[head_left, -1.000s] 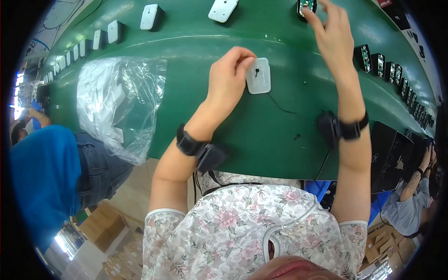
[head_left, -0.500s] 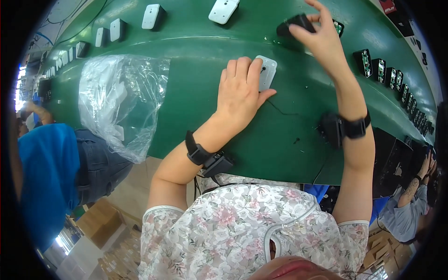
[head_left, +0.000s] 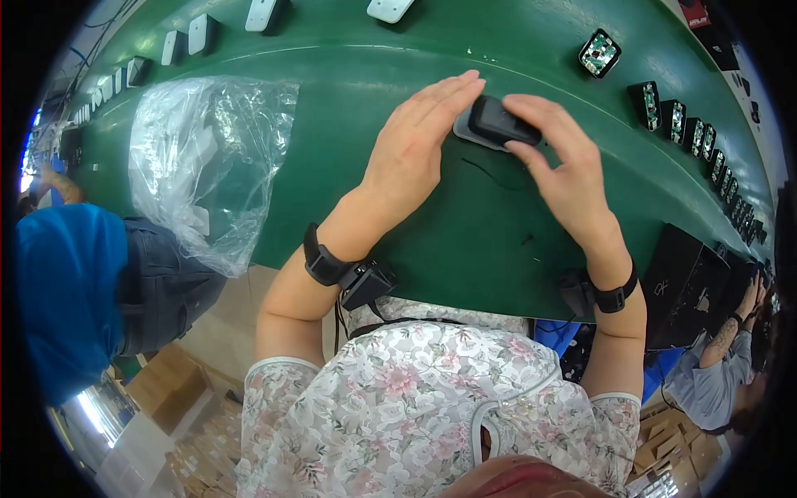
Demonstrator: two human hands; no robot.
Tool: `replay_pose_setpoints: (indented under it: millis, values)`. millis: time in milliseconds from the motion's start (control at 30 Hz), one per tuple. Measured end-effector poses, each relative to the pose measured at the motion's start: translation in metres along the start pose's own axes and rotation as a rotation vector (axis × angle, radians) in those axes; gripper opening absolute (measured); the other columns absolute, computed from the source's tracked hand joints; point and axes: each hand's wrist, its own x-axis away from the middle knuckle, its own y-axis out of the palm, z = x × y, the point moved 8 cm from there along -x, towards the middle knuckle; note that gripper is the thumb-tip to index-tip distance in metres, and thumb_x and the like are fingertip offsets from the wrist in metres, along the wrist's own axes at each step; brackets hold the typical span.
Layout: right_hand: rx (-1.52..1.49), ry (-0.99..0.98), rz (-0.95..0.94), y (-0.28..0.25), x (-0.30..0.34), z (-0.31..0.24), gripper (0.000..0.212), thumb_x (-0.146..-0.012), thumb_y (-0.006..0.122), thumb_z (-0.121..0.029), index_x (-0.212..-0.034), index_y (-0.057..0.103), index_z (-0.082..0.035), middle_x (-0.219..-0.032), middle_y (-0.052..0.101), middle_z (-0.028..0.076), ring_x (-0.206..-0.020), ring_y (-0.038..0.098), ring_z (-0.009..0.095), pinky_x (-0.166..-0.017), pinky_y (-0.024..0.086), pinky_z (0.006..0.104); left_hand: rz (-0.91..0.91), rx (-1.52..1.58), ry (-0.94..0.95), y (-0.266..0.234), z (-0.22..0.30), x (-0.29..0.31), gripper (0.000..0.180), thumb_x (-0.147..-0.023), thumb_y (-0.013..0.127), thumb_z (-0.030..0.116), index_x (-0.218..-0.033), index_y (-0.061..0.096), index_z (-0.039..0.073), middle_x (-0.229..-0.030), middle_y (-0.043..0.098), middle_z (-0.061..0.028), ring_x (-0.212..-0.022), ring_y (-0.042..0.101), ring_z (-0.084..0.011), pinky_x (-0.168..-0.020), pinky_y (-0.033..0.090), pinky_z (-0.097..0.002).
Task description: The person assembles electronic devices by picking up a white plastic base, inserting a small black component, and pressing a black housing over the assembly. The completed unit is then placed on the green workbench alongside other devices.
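Observation:
My right hand (head_left: pixel 569 153) pinches a small black plastic housing (head_left: pixel 502 120) between thumb and fingers. The housing lies over a light grey cover plate (head_left: pixel 463 131), whose edge shows on its left and lower sides. Beside the plate, my left hand (head_left: pixel 415 133) is held with its fingers stretched out, the fingertips close to the plate's far left corner. Whether those fingers touch the plate I cannot tell. A thin dark wire (head_left: pixel 490 173) lies on the green table just in front of the plate.
An open housing with a circuit board (head_left: pixel 599 54) stands at the far right, near a row of similar ones (head_left: pixel 674 123). White-topped units (head_left: pixel 198 35) line the far left. A clear plastic bag (head_left: pixel 207 166) covers the table's left part. People stand at both sides.
My right hand has brought the black housing down and nearer, onto the grey plate. My left hand has slid off the plate to its left side, fingers straightened.

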Motion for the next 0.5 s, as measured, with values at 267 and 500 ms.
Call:
replay_pose_setpoints:
  millis: [267, 500]
  values:
    - [0.092, -0.043, -0.075, 0.019, -0.005, -0.004, 0.039, -0.074, 0.069, 0.002, -0.112, 0.063, -0.004, -0.115, 0.063, 0.012, -0.104, 0.060, 0.029, -0.088, 0.050, 0.0353, -0.126, -0.089, 0.045, 0.009, -0.007, 0.011, 0.056, -0.075, 0.045, -0.014, -0.126, 0.057, 0.006, -0.131, 0.056, -0.0097, -0.125, 0.050, -0.0277, -0.101, 0.041, -0.0398]
    - [0.281, -0.190, 0.031, 0.028, 0.010, -0.013, 0.040, -0.075, 0.068, 0.002, -0.115, 0.062, -0.003, -0.118, 0.062, 0.011, -0.105, 0.060, 0.030, -0.087, 0.051, 0.0357, -0.194, -0.223, 0.101, 0.009, -0.002, 0.013, 0.053, -0.077, 0.049, -0.009, -0.127, 0.055, 0.007, -0.134, 0.053, -0.0084, -0.125, 0.050, -0.0263, -0.102, 0.041, -0.0391]
